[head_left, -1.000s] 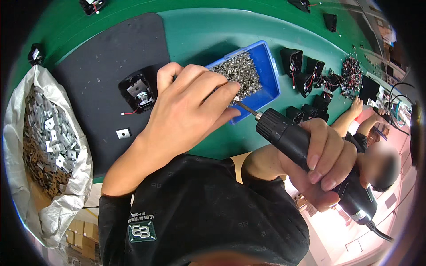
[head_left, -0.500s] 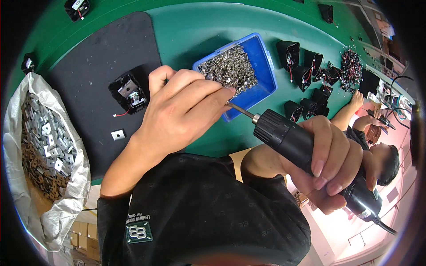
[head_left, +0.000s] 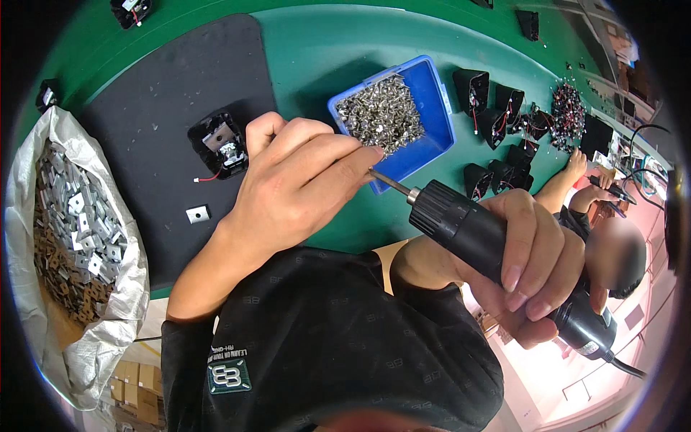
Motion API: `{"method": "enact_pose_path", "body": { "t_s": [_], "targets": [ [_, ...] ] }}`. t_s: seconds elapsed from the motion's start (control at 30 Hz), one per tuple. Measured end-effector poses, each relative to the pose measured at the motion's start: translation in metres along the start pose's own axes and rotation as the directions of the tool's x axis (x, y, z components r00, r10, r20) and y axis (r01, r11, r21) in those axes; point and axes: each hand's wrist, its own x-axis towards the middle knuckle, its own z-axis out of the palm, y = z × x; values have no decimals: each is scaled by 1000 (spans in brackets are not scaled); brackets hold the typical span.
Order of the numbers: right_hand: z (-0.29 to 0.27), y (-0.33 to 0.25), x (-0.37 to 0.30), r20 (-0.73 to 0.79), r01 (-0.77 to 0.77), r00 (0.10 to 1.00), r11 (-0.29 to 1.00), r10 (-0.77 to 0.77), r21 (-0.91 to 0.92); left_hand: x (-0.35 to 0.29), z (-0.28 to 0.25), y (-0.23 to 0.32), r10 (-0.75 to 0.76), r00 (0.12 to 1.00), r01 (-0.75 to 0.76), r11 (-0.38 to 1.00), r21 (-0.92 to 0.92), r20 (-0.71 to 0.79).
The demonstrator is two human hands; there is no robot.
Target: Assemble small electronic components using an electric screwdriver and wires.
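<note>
My right hand (head_left: 529, 266) is wrapped round a black electric screwdriver (head_left: 461, 223), its bit pointing up and left. At the tip of that bit, the fingers of my left hand (head_left: 299, 183) are pinched together; whatever they hold is too small or hidden to make out. Just beyond them stands a blue bin (head_left: 437, 133) with a heap of small metal screws (head_left: 381, 111) in it. To the left of my left hand, a black housing (head_left: 218, 144) with a metal plate and a red wire lies on the dark mat. A loose square metal plate (head_left: 198, 214) lies nearer.
A white sack (head_left: 129, 288) full of metal plates (head_left: 83, 223) stands at the left. Several black housings (head_left: 471, 90) with wires are grouped at the right, near a pile of small wired parts (head_left: 568, 115). Farther right, another person (head_left: 615, 255) works at the bench.
Both hands keep nearly the same pose, with the screwdriver bit still at my left fingertips. The mat, housing and bin appear shifted slightly to the right in the view.
</note>
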Motion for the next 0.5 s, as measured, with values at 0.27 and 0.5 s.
{"method": "enact_pose_path", "body": {
  "t_s": [0.27,0.5],
  "targets": [
    [7,10,-1,1,-59,998,998,59,23,-10,-20,-6,33,999,-34,994,103,12],
    [19,31,-3,-23,-102,994,995,103,21,-42,-82,-21,-63,991,70,996,50,-121]
  ]
}}
